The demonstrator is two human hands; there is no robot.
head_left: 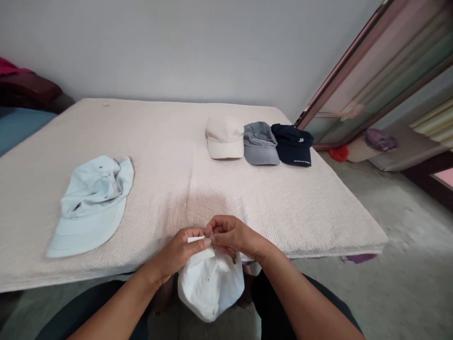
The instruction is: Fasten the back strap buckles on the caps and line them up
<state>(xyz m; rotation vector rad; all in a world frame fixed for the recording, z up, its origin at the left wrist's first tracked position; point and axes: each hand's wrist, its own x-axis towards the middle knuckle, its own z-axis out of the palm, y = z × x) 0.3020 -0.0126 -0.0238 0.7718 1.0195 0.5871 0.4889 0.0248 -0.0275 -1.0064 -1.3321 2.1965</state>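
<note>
A white cap [208,290] hangs over the bed's front edge, its crown toward me and its back strap up at my fingers. My left hand [184,248] is closed on the strap, thumb on top. Beside it, touching, my right hand [230,236] pinches the strap's end near a small buckle that is mostly hidden by the fingers. To the left lies a crumpled light blue cap [94,203], brim toward me. Farther back on the right stand a cream cap [225,138], a grey cap [262,143] and a navy cap [292,144] in a row.
The caps lie on a bed with a pale textured cover [159,141]. A grey wall [177,47] rises behind it. At the right are a glass-panelled door [382,61] and concrete floor [399,222]. A dark red armrest [30,87] is at far left.
</note>
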